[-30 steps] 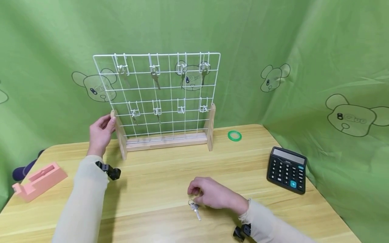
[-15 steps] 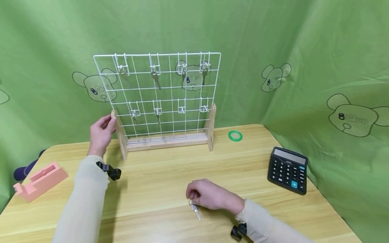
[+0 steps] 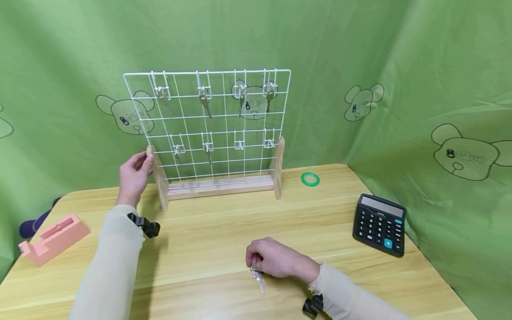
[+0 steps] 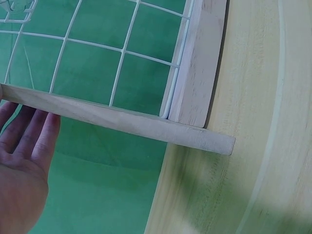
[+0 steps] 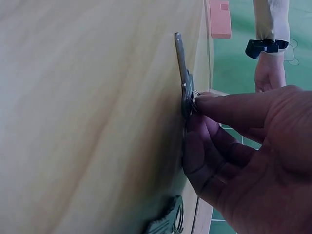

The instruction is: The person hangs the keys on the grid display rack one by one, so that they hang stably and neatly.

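My left hand (image 3: 134, 178) grips the left wooden post (image 3: 159, 178) of a white wire grid rack (image 3: 228, 120). In the left wrist view, the fingers (image 4: 44, 139) lie behind that post (image 4: 117, 119). Keys hang from every upper hook, among them a key (image 3: 205, 104) on the second hook, and from the two left lower hooks. The two right lower hooks (image 3: 269, 142) hold no keys. Low over the table, my right hand (image 3: 276, 258) pinches the small ring of a silver key (image 3: 258, 281). In the right wrist view, this key (image 5: 181, 61) sticks out beyond the thumb.
A pink tape dispenser (image 3: 56, 240) stands on the table's left side, with a purple object (image 3: 28, 227) beyond it. Right of the rack lies a green tape roll (image 3: 310, 179); nearer on the right is a black calculator (image 3: 380, 224). Green curtain (image 3: 320, 44) surrounds the table (image 3: 200, 244).
My right hand has shifted slightly left and its fingers have closed on the key's ring. The key has barely moved. My left hand keeps its place on the post.
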`<move>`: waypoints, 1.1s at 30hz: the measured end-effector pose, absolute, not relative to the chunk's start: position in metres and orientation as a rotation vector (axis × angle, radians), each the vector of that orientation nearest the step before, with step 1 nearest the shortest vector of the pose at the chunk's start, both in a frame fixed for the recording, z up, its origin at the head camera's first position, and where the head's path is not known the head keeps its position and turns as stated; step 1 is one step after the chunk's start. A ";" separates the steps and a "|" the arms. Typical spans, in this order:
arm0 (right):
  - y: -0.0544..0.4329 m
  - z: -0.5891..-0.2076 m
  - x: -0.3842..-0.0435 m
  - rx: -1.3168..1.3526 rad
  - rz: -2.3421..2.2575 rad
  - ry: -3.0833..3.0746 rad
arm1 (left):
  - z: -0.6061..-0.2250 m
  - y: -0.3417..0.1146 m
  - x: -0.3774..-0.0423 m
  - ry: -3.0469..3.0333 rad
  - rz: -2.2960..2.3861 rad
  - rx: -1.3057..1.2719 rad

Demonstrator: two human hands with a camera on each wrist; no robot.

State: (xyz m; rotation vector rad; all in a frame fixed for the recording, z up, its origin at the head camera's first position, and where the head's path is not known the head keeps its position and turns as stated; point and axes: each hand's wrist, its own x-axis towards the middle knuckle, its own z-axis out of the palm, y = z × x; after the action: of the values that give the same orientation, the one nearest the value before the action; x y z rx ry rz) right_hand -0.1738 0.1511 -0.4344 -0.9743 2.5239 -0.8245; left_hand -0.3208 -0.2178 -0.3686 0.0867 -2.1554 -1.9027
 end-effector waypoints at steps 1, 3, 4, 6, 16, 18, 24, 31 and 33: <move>0.151 -0.434 -0.174 -0.968 -0.835 2.514 | -0.369 -0.218 -0.321 -2.157 -1.902 0.090; 0.152 -0.434 -0.174 -0.958 -0.865 2.493 | -0.369 -0.218 -0.322 -2.163 -1.901 0.091; 0.152 -0.433 -0.174 -0.953 -0.884 2.482 | -0.369 -0.218 -0.322 -2.166 -1.900 0.089; 0.154 -0.432 -0.174 -0.940 -0.929 2.456 | -0.369 -0.218 -0.322 -2.161 -1.907 0.086; 0.157 -0.425 -0.174 -0.996 -1.025 2.457 | -0.371 -0.217 -0.322 -2.111 -1.953 0.101; 0.157 -0.423 -0.174 -0.995 -1.037 2.472 | -0.371 -0.217 -0.322 -2.122 -1.938 0.103; 0.156 -0.414 -0.176 -0.970 -1.088 2.481 | -0.371 -0.218 -0.321 -2.154 -1.909 0.122; 0.158 -0.408 -0.180 -0.908 -1.157 2.495 | -0.371 -0.217 -0.323 -2.174 -1.888 0.130; 0.159 -0.407 -0.181 -0.896 -1.167 2.495 | -0.372 -0.217 -0.323 -2.175 -1.891 0.135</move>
State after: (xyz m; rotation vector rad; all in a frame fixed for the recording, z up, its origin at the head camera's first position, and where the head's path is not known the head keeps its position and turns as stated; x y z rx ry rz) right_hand -0.1813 0.1586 -0.4066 -0.8962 2.4951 -1.1673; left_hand -0.3233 -0.2173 -0.3720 0.1348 -2.1753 -1.8907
